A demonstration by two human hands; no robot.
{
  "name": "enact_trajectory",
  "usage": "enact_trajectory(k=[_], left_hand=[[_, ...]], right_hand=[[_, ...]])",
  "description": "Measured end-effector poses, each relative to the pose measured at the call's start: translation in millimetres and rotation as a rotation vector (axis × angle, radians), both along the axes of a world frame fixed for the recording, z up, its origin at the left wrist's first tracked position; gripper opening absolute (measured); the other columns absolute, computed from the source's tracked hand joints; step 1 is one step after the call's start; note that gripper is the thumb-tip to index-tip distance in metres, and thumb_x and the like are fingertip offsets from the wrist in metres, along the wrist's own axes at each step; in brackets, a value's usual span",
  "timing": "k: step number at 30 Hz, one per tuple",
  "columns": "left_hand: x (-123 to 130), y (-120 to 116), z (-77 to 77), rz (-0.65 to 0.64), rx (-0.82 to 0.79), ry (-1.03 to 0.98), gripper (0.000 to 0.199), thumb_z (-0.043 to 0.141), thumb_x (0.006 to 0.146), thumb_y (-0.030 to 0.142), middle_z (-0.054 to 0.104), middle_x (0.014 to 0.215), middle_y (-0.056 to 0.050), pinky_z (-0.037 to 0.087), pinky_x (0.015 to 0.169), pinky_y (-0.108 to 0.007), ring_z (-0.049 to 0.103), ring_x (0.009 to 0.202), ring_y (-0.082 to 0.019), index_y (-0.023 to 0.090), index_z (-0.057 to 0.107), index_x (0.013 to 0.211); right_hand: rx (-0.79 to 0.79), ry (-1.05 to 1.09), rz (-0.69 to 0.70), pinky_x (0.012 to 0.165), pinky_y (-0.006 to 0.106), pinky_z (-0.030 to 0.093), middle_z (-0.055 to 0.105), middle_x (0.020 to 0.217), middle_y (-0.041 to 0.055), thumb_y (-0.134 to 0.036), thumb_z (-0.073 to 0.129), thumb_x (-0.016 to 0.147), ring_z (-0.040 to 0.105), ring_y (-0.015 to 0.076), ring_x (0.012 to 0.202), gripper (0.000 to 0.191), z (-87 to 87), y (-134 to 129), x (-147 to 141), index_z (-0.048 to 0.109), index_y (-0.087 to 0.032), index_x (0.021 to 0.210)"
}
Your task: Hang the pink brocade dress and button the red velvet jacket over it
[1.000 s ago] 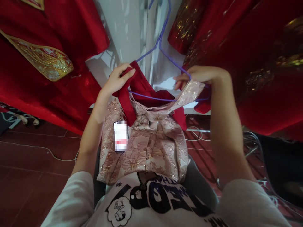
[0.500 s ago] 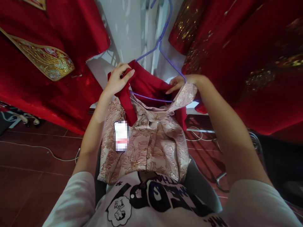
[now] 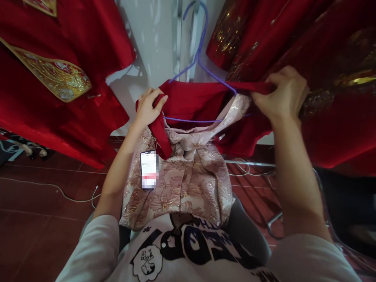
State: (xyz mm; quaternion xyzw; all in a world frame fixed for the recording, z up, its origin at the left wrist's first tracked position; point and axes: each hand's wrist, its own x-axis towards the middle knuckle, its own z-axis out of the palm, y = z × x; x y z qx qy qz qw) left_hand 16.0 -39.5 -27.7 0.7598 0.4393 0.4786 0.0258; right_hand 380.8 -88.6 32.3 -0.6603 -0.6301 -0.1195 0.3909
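A pink and gold brocade garment lies over my lap, with a purple hanger inside its neck opening. Red cloth runs behind the hanger's bar, and a strip of it hangs over the garment's left side. My left hand is closed on the red cloth near the hanger's left end. Out to the right, beyond the garment's pale strap, my right hand grips the cloth's edge and holds it stretched. A phone with a lit screen rests on the brocade.
Red garments with gold decoration hang at the left and right. A pale wall stands between them. White cables lie on the red tiled floor. Metal rack parts show at the lower right.
My right hand has moved from the hanger's right end outward to the right, pulling the red cloth wide. The hanger's hook has shifted slightly left and down. My left hand has barely moved.
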Motion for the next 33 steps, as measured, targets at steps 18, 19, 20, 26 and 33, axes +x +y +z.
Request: enact_trajectory(k=[18,19,20,26,33], left_hand=[[18,-20,-8.6,0.223,0.034,0.104,0.048,0.042,0.100,0.066,0.067,0.105,-0.010,0.041,0.107,-0.053,0.062,0.117,-0.033,0.024,0.064,0.099],[19,-19,-9.5,0.233,0.040,0.112,0.048,0.041,0.100,0.066,0.067,0.104,-0.010,0.042,0.107,-0.053,0.062,0.116,-0.032,0.024,0.064,0.099],[19,-19,-10.4,0.237,0.050,0.112,0.047,0.041,0.100,0.065,0.067,0.104,-0.010,0.042,0.107,-0.052,0.062,0.116,-0.032,0.024,0.064,0.099],[14,-20,-3.2,0.266,0.248,-0.019,0.046,0.042,0.099,0.066,0.063,0.113,-0.011,0.046,0.106,-0.050,0.060,0.119,-0.030,0.025,0.063,0.097],[26,-40,25.1,0.122,0.166,-0.323,0.046,0.035,0.101,0.069,0.062,0.085,-0.002,0.052,0.083,-0.033,0.063,0.083,-0.018,0.028,0.057,0.101]], right_hand=[[-0.073,0.264,0.623,0.090,0.044,0.056,0.074,0.088,0.0096,-0.068,0.058,0.092,0.070,0.0289,0.093,0.048,-50.1,27,-98,0.065,-0.021,0.086],[-0.053,0.270,0.680,0.090,0.044,0.057,0.075,0.092,0.0099,-0.072,0.054,0.092,0.070,0.0288,0.095,0.053,-53.6,28,-107,0.066,-0.021,0.090],[-0.041,0.279,0.723,0.090,0.043,0.057,0.075,0.095,0.0098,-0.075,0.051,0.091,0.070,0.0285,0.097,0.057,-55.6,27,-115,0.067,-0.020,0.093],[0.069,0.357,0.705,0.090,0.041,0.057,0.068,0.083,0.0049,-0.074,0.049,0.094,0.068,0.0244,0.093,0.056,-52.1,14,-117,0.063,-0.020,0.085],[0.187,0.395,0.700,0.082,0.034,0.054,0.046,0.068,-0.0020,-0.067,0.045,0.099,0.058,0.0159,0.078,0.053,-55.8,5,-106,0.052,-0.022,0.073]])
